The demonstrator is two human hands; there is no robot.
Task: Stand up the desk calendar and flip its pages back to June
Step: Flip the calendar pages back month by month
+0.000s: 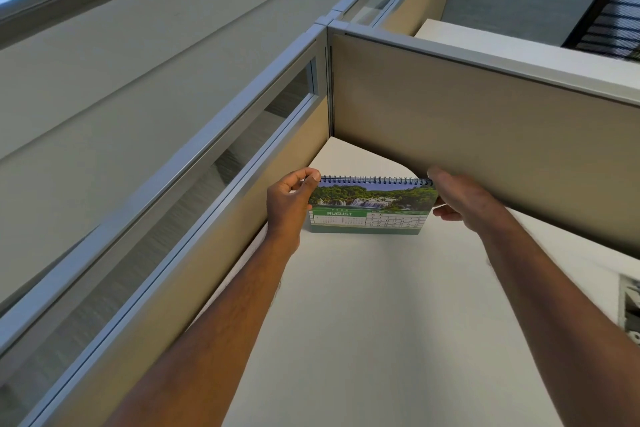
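Note:
A spiral-bound desk calendar (370, 206) stands upright on the white desk (363, 305), near the far corner. Its front page shows a waterfall photo over a green band reading AUGUST. My left hand (289, 206) pinches the calendar's top left corner at the spiral. On the other side, my right hand (457, 199) grips the top right corner and right edge. Both arms reach forward over the desk.
Beige cubicle partitions (485, 135) with grey metal frames close the desk at the back and on the left. A grey cable grommet (630, 312) sits at the desk's right edge. A black mesh chair back (609, 10) shows beyond the partition, top right.

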